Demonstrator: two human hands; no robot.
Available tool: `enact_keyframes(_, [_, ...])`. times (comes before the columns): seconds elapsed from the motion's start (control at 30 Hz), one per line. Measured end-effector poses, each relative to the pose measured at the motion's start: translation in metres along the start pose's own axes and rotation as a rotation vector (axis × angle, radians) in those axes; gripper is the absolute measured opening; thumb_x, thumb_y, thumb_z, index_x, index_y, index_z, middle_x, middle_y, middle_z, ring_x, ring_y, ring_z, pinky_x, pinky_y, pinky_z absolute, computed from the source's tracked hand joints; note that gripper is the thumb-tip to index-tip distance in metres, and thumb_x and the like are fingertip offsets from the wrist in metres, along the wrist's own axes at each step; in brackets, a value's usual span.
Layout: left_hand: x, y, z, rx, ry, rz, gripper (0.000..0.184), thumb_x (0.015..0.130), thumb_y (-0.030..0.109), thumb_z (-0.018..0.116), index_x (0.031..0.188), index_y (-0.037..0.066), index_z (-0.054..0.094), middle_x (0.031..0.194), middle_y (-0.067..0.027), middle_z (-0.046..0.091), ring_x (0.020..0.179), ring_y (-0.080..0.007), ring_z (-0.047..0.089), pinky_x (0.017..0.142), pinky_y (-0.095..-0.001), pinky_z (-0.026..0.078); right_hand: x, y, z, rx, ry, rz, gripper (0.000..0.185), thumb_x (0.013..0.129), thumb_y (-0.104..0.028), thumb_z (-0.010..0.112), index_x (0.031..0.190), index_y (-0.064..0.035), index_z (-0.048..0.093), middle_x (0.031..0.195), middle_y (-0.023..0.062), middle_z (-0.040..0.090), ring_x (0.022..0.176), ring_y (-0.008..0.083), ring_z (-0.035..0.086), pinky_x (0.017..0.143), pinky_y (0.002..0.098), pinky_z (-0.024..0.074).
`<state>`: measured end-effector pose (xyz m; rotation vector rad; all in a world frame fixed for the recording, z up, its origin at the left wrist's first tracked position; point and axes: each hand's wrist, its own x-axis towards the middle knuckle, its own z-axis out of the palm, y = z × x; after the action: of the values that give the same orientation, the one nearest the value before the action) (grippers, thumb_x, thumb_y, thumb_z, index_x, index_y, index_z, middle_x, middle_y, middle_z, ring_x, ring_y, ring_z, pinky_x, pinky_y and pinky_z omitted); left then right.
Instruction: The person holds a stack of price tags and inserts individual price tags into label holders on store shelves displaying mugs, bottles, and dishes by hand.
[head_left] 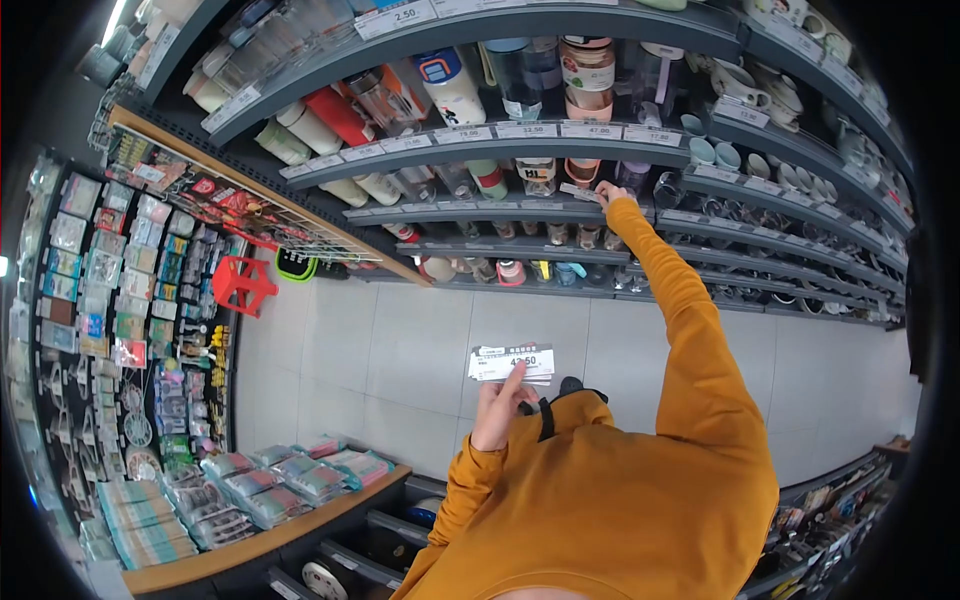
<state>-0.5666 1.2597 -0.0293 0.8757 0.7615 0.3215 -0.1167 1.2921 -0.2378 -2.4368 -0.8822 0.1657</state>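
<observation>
My left hand point(497, 408) is closed on a small stack of price tags point(510, 363), thumb on top; the uppermost is white with a dark header and a printed price. Stretched out to the shelf, my right hand point(612, 193) pinches one end of a single price tag point(577, 191), which lies at the shelf's front edge and tilts a little. Directly behind it stand a cup with an orange-pink rim point(583, 172) and a purple bottle point(630, 175). Whether the tag sits inside the edge strip, I cannot tell.
Shelves above hold bottles, with a price strip point(525, 130) along the edge. Mugs and glasses point(730, 155) fill the right. A red plastic stool point(243, 286) and a green basket point(296, 262) stand on the tiled floor point(400, 340). Packaged goods point(265, 480) lie on a low display behind.
</observation>
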Motion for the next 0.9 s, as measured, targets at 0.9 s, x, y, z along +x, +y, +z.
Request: enact_keyframes(0.9, [0.032, 0.001, 0.039, -0.043, 0.054, 0.11, 0.028, 0.094, 0.021, 0.058, 0.101, -0.006, 0.06, 0.081, -0.0071, 0.063, 0.064, -0.0131, 0.057, 0.061, -0.0264, 0.043, -0.06, -0.037, -0.053, 0.212, -0.016, -0.292, 0.026, 0.084, -0.021, 0.067, 0.106, -0.0075, 0.064, 0.097, 0.0091, 0.065, 0.078, 0.0238, 0.065, 0.07, 0.0346, 0.0508])
